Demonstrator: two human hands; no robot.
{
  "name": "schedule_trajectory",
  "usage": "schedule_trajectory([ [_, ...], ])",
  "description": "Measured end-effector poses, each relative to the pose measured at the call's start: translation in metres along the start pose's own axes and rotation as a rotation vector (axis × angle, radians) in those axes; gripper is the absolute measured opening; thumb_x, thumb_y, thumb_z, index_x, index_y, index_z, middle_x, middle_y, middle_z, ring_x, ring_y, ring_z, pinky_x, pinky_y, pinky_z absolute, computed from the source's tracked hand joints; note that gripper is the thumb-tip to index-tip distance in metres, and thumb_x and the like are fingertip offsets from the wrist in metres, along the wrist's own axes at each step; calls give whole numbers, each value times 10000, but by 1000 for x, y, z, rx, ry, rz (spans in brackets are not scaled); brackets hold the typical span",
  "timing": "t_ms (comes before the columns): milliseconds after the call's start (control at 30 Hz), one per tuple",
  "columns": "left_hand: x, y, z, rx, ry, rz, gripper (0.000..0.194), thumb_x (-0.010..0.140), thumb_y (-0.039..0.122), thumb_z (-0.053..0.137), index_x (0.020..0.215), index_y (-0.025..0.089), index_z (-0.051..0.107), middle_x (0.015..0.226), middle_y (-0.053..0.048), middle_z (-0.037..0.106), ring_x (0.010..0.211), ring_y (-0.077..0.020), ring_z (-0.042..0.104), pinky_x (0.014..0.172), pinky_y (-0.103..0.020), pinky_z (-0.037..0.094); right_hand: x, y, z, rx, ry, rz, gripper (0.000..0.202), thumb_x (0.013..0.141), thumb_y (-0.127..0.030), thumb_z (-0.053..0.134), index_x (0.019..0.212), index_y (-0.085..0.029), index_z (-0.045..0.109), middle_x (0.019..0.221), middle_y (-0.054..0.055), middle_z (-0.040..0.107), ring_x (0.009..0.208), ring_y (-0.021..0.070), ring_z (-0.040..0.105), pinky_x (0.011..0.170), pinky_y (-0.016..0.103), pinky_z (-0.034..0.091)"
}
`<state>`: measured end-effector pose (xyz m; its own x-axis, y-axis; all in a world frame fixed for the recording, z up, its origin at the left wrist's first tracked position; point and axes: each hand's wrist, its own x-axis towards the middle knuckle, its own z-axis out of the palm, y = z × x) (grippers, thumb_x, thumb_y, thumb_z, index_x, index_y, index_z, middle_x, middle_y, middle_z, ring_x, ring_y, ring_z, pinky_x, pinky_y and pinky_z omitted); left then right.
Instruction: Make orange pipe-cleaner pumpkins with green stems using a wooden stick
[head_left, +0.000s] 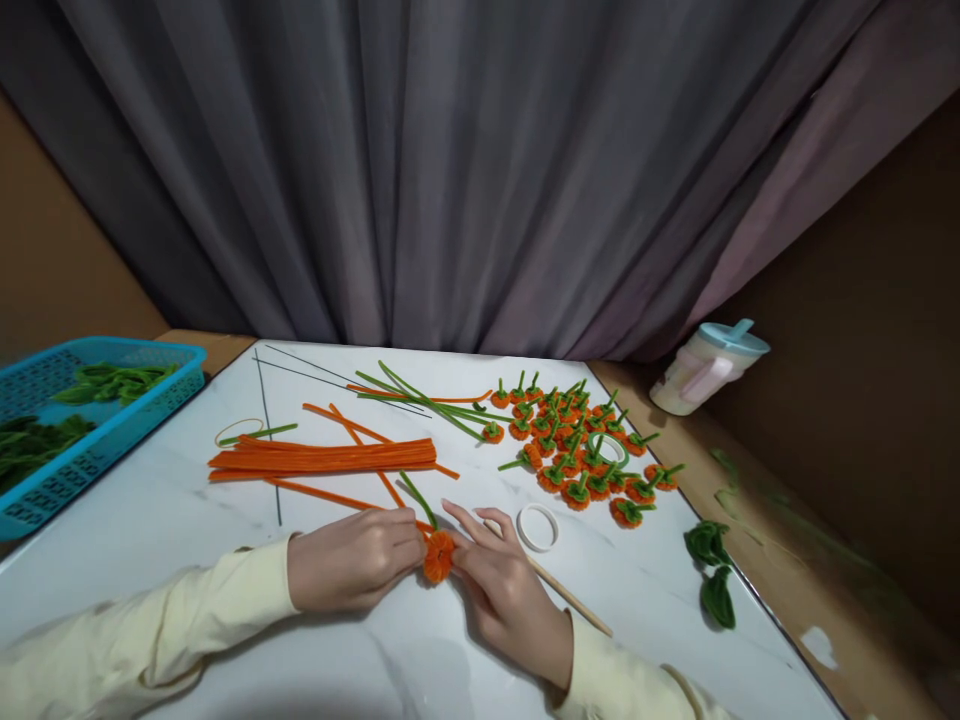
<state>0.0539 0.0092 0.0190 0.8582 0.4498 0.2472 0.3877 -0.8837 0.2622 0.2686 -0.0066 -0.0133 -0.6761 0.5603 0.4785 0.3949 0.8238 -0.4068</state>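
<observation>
Between my two hands is a round orange fuzzy piece (438, 558), low in the middle of the view. My left hand (360, 555) is closed at its left edge, fingertips pinched together. My right hand (499, 585) pinches its right side with thumb and a finger, while other fingers stretch forward. A green stem (418, 500) rises behind the orange piece. Beneath my right hand, a thin wooden stick (570, 598) slants toward the lower right. Beyond my left hand lies a bundle of orange fuzzy strips (322, 458), with loose strips around it.
Several orange pieces with green stems (568, 440) cluster at right, around a green tape roll. A white ring (538, 527) lies nearer. Green leaves (718, 597) rest at the right edge. A blue basket (142, 410) stands left, a lidded cup (705, 370) back right.
</observation>
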Motion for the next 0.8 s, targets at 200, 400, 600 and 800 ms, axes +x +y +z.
schedule_trajectory([
  [200, 2, 0, 1, -36, -14, -8, 242, 875, 89, 357, 774, 142, 570, 681, -68, 601, 660, -182, 498, 591, -273, 414, 1, -1, -2, 6, -2, 1, 330, 780, 41, 365, 992, -179, 491, 1042, 92, 665, 1304, 206, 366, 944, 410, 319],
  [400, 4, 2, -1, -99, 18, -13, 254, 881, 93, 353, 734, 143, 555, 661, -62, 590, 632, -165, 485, 594, -266, 404, 1, -1, -3, 4, 18, -3, 357, 749, 49, 366, 995, -181, 484, 1042, 91, 665, 1303, 205, 367, 944, 409, 312],
  [600, 7, 1, -4, -134, 53, -47, 254, 885, 108, 363, 709, 149, 542, 654, -62, 580, 641, -163, 494, 585, -259, 401, 1, -4, -3, -44, 137, 49, 326, 730, 61, 360, 894, -192, 484, 822, 59, 686, 1243, 222, 452, 930, 422, 315],
  [800, 7, 0, -6, -179, 43, -42, 261, 898, 126, 361, 724, 148, 555, 664, -72, 593, 658, -167, 515, 595, -262, 411, 0, -4, -3, -71, 153, 30, 350, 703, 50, 375, 914, -202, 495, 904, 62, 693, 1214, 223, 485, 970, 455, 286],
])
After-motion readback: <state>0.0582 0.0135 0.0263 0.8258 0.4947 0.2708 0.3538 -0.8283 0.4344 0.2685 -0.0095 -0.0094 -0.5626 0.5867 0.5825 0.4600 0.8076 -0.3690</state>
